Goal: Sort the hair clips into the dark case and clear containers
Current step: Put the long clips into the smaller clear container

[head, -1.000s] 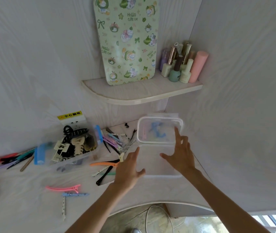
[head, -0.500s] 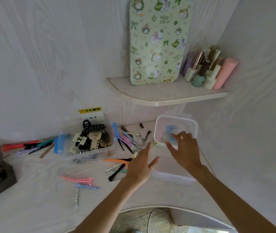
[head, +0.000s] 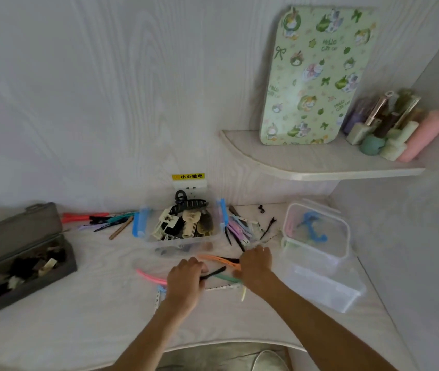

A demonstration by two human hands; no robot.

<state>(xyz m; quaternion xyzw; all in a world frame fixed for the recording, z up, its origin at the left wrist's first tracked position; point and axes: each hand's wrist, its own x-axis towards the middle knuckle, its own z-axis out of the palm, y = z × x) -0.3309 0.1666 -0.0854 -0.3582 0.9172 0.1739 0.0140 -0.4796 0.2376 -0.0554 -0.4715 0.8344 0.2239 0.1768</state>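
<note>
Both hands are working the loose clips mid-table: left hand (head: 184,281) curling fingers around the black clip (head: 213,273), right hand (head: 255,265) pressing the orange clip (head: 217,259), grip hidden. Better lifting singly.

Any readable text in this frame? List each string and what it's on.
"小心触电": black characters on the yellow sticker on the wall, above the socket.
"Hello Cute Cat": green lettering repeated over the green patterned board leaning on the shelf; only partly legible, some copies blurred.
Bottles on the shelf: any labels too small and blurred to read.
Nothing readable on the containers or clips.
</note>
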